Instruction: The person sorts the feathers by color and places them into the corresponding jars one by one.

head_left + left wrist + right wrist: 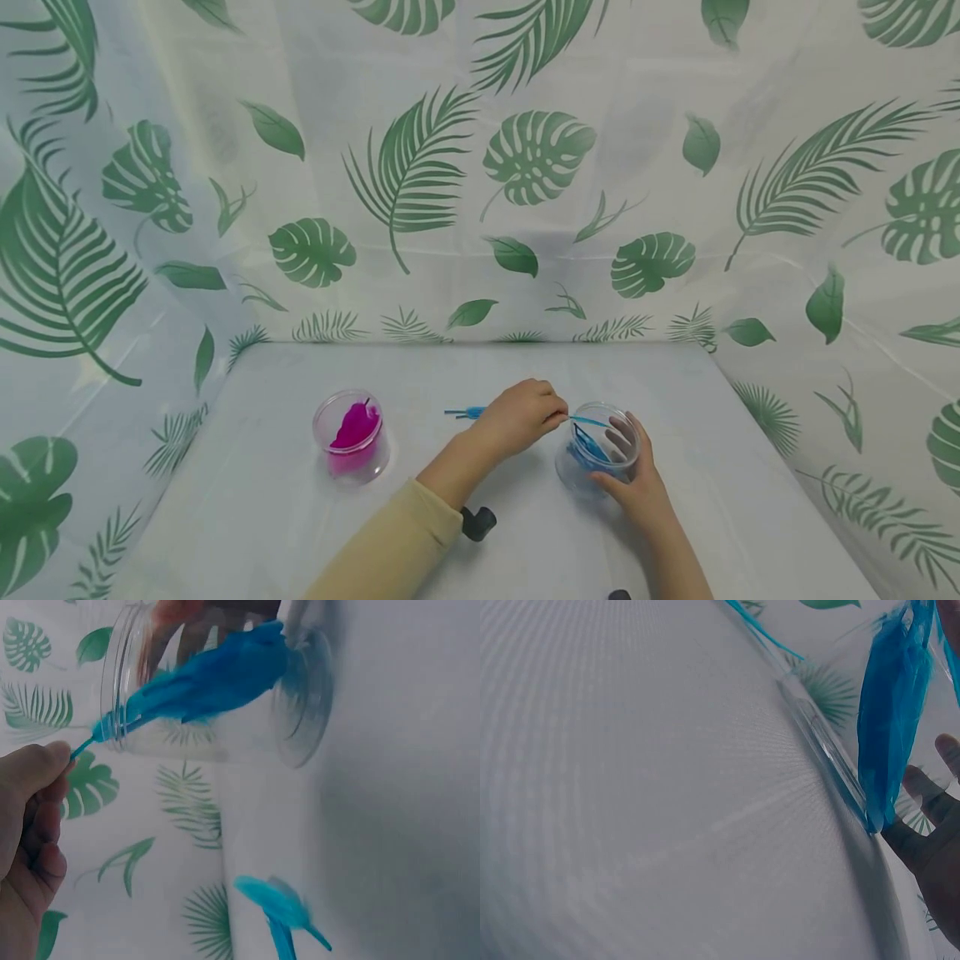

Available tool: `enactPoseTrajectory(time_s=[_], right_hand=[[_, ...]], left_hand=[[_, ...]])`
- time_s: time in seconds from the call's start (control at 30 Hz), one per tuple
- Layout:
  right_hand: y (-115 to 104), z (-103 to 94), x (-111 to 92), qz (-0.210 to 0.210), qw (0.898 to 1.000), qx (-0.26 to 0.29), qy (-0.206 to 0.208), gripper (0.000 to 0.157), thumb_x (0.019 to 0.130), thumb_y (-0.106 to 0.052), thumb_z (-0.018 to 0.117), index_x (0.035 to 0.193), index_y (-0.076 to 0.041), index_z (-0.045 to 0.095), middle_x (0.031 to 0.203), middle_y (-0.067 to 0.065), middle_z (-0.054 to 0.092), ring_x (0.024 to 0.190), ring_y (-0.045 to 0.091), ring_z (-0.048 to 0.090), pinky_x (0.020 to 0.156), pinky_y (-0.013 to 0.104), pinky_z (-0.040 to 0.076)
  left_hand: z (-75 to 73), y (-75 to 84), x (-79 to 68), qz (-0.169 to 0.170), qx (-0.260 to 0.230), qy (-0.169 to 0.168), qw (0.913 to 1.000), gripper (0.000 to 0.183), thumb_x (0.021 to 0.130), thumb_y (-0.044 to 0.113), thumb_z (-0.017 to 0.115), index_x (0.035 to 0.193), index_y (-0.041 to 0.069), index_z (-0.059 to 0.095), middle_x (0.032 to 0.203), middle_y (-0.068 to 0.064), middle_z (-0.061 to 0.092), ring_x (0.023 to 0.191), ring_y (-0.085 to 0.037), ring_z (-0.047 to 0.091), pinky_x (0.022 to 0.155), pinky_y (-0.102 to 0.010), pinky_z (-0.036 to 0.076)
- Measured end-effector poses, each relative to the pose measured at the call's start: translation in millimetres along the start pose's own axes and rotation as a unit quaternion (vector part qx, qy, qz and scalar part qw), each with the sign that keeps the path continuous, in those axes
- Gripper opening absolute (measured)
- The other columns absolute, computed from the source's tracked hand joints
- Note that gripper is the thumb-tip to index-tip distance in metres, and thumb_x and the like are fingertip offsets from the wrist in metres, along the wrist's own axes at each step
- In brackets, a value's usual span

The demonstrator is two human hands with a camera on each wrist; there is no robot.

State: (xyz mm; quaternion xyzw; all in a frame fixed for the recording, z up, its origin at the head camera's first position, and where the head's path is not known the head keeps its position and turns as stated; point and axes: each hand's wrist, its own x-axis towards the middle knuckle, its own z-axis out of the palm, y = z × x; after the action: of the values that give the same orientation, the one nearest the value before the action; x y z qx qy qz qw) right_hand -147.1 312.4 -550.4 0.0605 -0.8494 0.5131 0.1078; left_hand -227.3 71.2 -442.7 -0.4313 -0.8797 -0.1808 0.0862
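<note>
My left hand (521, 412) pinches the thin quill end of a blue feather (217, 679) between thumb and fingertips. Most of this feather's vane lies inside a clear plastic jar (574, 482), with the quill sticking out over the rim. Around the right side of that jar curl the fingers and thumb of my right hand (643, 482), holding it on the white table. More blue shows inside the jar in the right wrist view. Just behind my left hand, loose blue feathers (468, 412) lie on the table, partly hidden by the hand.
To the left stands a second clear jar (352, 477) with magenta feathers (356, 427) in it. A small black object (478, 523) shows beside my left sleeve, and another dark piece (619, 595) at the bottom edge. A leaf-patterned sheet (555, 250) hangs behind the table.
</note>
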Motion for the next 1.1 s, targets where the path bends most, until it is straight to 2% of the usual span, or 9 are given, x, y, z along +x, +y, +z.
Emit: enactPoseTrajectory(time_s=[0.13,0.27,0.37,0.5,0.6,0.67,0.83,0.97,1.1], right_hand=[[-1,-0.1,1,0.012,1.0,-0.01,-0.001,0.115,0.079,-0.011,0.083,0.158,-0.035,0.003,0.16,0.006,0.03,0.144,0.026,0.039,0.103,0.003,0.03],[0,-0.1,1,0.031,0.999,-0.017,-0.003,0.115,0.079,-0.014,0.083,0.157,-0.039,0.002,0.161,0.006,0.028,0.145,0.04,0.033,0.118,0.042,0.034],[1,0.5,1,0.035,0.999,-0.019,-0.001,0.115,0.079,-0.014,0.083,0.156,-0.041,0.003,0.162,0.007,0.028,0.145,0.043,0.03,0.11,0.07,0.028],[0,0.4,2,0.032,0.999,-0.03,0.001,0.115,0.079,-0.015,0.083,0.157,-0.04,0.002,0.161,0.005,0.029,0.144,0.037,0.035,0.118,0.04,0.034],[-1,-0.3,2,0.027,0.999,-0.034,0.002,0.115,0.08,-0.015,0.083,0.157,-0.039,0.001,0.161,0.006,0.03,0.143,0.035,0.037,0.105,0.007,0.031],[-1,-0.7,2,0.025,0.999,-0.032,0.001,0.115,0.08,-0.014,0.083,0.157,-0.038,0.001,0.161,0.006,0.029,0.143,0.035,0.037,0.098,-0.001,0.025],[-3,-0.6,2,0.028,0.999,-0.043,0.0,0.115,0.08,-0.014,0.082,0.157,-0.038,0.0,0.161,0.007,0.03,0.143,0.036,0.037,0.104,0.007,0.03],[-6,1.1,1,0.028,0.999,-0.039,-0.002,0.115,0.08,-0.012,0.082,0.158,-0.036,0.001,0.161,0.01,0.029,0.143,0.038,0.037,0.114,0.042,0.037],[-6,2.0,0,0.02,0.999,-0.039,0.002,0.116,0.079,-0.011,0.083,0.158,-0.034,0.002,0.16,0.012,0.03,0.142,0.041,0.037,0.111,0.057,0.035]], left_hand=[[1.9,6.2,4.7,0.01,0.01,-0.005,0.9999,0.019,0.101,0.03,0.057,0.109,0.022,0.072,0.1,0.009,0.065,0.096,-0.007,0.059,0.087,-0.017,0.05],[5.6,11.2,9.6,0.014,0.026,-0.024,0.9993,0.019,0.102,0.031,0.055,0.109,0.024,0.072,0.101,0.009,0.065,0.096,-0.006,0.06,0.086,-0.016,0.05],[10.1,14.1,12.4,0.012,0.036,-0.033,0.9987,0.019,0.101,0.032,0.056,0.109,0.025,0.072,0.101,0.01,0.064,0.096,-0.005,0.059,0.084,-0.015,0.05],[15.2,17.4,14.2,0.007,0.042,-0.038,0.9984,0.019,0.101,0.033,0.056,0.109,0.026,0.072,0.101,0.012,0.064,0.095,-0.005,0.059,0.082,-0.015,0.05],[17.1,19.2,14.8,0.006,0.045,-0.034,0.9984,0.018,0.101,0.034,0.057,0.108,0.027,0.072,0.1,0.012,0.064,0.093,-0.005,0.059,0.08,-0.016,0.05],[17.1,20.0,15.4,0.007,0.047,-0.03,0.9984,0.018,0.1,0.034,0.058,0.107,0.027,0.072,0.099,0.013,0.064,0.092,-0.005,0.059,0.079,-0.015,0.049],[15.5,21.3,15.0,0.006,0.046,-0.026,0.9986,0.017,0.1,0.034,0.058,0.107,0.027,0.073,0.098,0.013,0.063,0.091,-0.004,0.058,0.079,-0.015,0.049],[15.5,21.4,13.8,0.006,0.046,-0.024,0.9986,0.018,0.1,0.033,0.058,0.108,0.027,0.073,0.098,0.013,0.064,0.091,-0.004,0.058,0.08,-0.016,0.05],[15.5,20.5,13.1,0.01,0.035,-0.026,0.999,0.02,0.1,0.035,0.057,0.109,0.026,0.073,0.102,0.012,0.065,0.096,-0.005,0.06,0.085,-0.016,0.05]])
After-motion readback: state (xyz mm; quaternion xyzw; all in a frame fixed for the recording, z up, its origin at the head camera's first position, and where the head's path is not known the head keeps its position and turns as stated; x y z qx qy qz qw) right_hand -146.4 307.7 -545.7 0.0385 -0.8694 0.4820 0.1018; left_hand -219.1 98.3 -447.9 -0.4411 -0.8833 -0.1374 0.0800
